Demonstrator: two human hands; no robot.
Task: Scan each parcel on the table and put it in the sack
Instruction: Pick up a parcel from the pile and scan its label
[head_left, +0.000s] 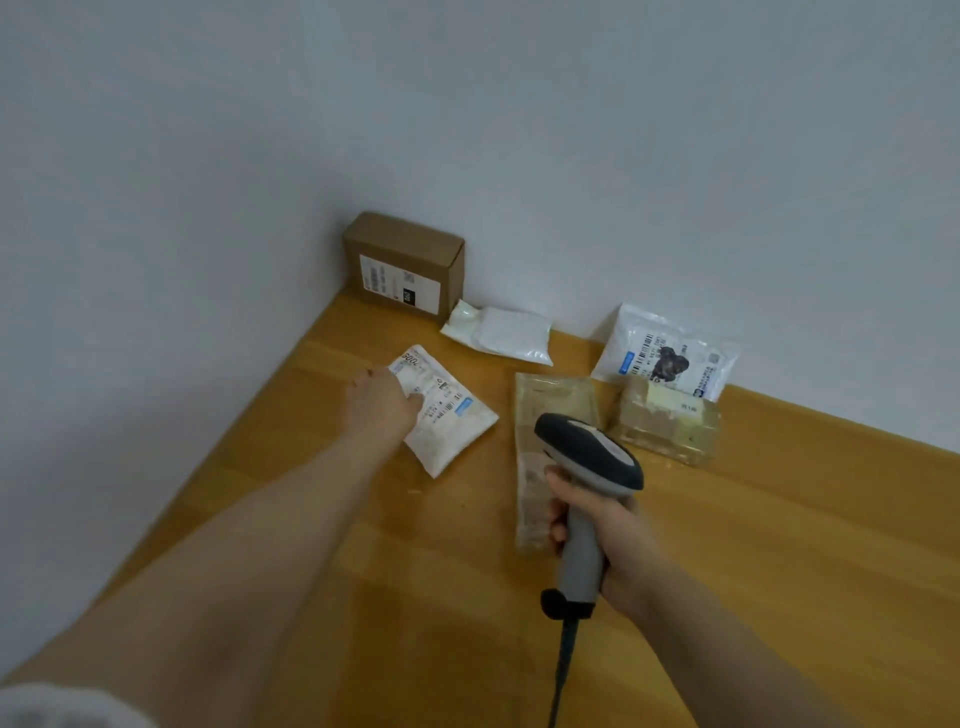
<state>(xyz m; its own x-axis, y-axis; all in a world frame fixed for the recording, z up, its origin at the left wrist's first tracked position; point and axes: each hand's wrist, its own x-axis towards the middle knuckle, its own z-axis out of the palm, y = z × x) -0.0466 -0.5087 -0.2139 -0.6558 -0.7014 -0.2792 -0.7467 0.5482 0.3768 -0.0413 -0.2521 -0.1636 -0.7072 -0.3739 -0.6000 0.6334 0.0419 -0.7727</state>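
My left hand (382, 402) reaches out and grips the near-left edge of a white labelled parcel bag (449, 421) lying flat on the wooden table (363, 597). My right hand (610, 535) holds a grey and black barcode scanner (587, 467) by its handle, its head raised above a long tan taped parcel (540, 415). Other parcels lie further back: a brown cardboard box (402, 262) against the wall, a plain white pouch (501, 332), a white bag with a dark picture (667, 358), and a taped tan packet (667, 423). No sack is in view.
A pale wall runs behind the table on the left and at the back. The scanner's dark cable (563, 670) hangs down toward the near edge. The table's left edge (249, 415) slants from the box toward me.
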